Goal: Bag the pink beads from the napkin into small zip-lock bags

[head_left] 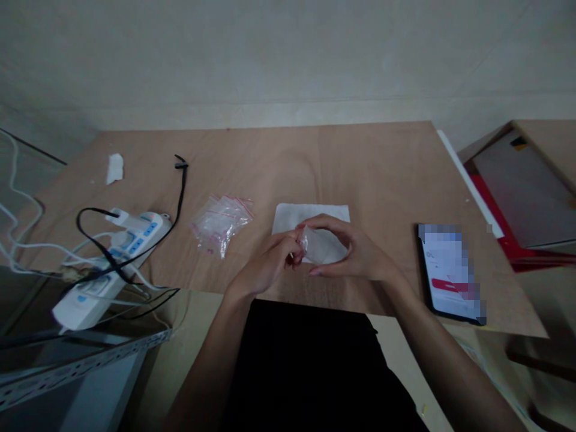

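My left hand [272,258] is closed in a pinch on a small clear plastic bag [305,241], of which only a crinkled, shiny part shows. Facing it, my right hand [357,249] curves in a wide C, thumb and fingers apart. Its upper fingertips come up to the bag and the left fingers; whether they touch the bag I cannot tell. Beneath both hands a white sheet [310,211] lies on the wooden table [360,168]. Left of the hands rests a pile of clear zip bags [222,222] with red-lined edges.
A white power strip [148,231] with plugs and tangled cables sits at the table's left edge. A black cable [182,186] and a white scrap [115,168] lie behind it. To the right is a lit phone [450,273]. Behind the table stands a wall [288,60].
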A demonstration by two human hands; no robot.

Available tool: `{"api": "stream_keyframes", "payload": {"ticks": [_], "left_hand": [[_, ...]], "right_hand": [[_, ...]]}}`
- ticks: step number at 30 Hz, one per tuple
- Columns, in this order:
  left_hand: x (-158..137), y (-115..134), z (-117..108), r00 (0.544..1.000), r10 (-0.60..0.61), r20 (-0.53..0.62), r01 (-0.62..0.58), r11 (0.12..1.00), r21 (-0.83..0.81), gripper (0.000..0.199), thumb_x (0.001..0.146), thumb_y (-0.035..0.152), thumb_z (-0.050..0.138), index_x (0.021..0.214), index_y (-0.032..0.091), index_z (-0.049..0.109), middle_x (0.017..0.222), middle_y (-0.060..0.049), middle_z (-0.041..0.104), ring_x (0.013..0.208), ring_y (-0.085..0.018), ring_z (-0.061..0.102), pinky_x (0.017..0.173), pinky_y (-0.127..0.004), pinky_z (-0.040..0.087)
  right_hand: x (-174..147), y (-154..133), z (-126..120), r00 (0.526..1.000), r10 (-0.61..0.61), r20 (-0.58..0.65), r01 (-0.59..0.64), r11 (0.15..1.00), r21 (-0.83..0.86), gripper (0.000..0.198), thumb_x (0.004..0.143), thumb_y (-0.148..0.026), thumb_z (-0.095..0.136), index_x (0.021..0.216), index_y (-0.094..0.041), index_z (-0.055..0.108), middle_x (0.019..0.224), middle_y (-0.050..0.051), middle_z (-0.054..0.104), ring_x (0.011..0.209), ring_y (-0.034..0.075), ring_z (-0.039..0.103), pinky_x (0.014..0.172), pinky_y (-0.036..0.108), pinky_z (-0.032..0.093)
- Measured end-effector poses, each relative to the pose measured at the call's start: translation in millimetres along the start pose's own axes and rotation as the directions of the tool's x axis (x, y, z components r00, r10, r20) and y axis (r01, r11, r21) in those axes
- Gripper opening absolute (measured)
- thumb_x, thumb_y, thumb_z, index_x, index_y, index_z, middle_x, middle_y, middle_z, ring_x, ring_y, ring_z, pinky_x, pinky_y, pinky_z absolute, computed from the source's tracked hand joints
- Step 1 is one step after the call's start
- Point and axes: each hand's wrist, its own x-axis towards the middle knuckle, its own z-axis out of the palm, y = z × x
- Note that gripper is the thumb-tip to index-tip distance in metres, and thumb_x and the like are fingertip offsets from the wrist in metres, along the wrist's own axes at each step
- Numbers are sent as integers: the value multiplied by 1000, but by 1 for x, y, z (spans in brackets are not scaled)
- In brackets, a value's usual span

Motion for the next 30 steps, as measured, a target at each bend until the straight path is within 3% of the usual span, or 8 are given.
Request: {"api": "stream_keyframes", "payload": {"ticks": [6,9,13,16,19,26,30], "left_hand": [[-2,17,2,968,28,-250,37,968,250,28,82,31,41,55,22,43,57,1,46,61,-16,48,57,-30,36],[0,20,2,968,49,-247,27,956,294,31,83,39,49,58,21,49,57,2,50,59,-15,49,55,-29,36],[4,13,-1,984,50,-168,-10,973,230,15,77,31,57,68,19,57,63,2,59,60,-13,54,57,-26,41],[6,9,-3,986,-16,-168,44,985,170,9,75,25,58,71,17,62,68,-1,66,65,-14,62,60,-25,45],[4,11,-1,962,-39,-268,95,975,199,12,76,24,59,72,16,66,70,-3,70,66,-15,65,62,-26,47],[-2,25,6,885,38,-463,121,943,309,13,77,24,61,68,17,68,64,-1,70,59,-14,64,59,-25,46],[5,16,6,875,58,-481,27,985,168,13,75,27,64,67,17,66,61,1,66,57,-13,60,57,-24,44]], "right_hand": [[6,1,1,993,-44,-108,22,980,-197,50,68,-44,81,111,-25,67,109,6,71,102,23,66,92,39,51],[8,1,0,988,-99,-115,61,954,-292,50,70,-48,79,112,-24,67,105,6,71,98,23,66,88,38,52],[8,2,-2,986,-139,-93,89,907,-412,54,74,-55,74,116,-22,65,98,7,69,89,21,65,78,35,53],[5,6,0,986,-146,-81,93,881,-464,60,75,-60,71,119,-20,62,93,7,66,79,19,62,69,33,53],[4,8,2,983,-143,-114,65,857,-511,61,77,-59,70,122,-19,60,97,9,65,80,20,61,68,34,53],[9,3,7,962,-187,-196,54,840,-540,65,77,-62,67,125,-20,55,96,9,66,83,22,62,68,36,54],[12,0,1,962,-187,-197,48,831,-554,57,77,-60,69,116,-19,61,97,9,69,84,22,64,69,34,53]]}}
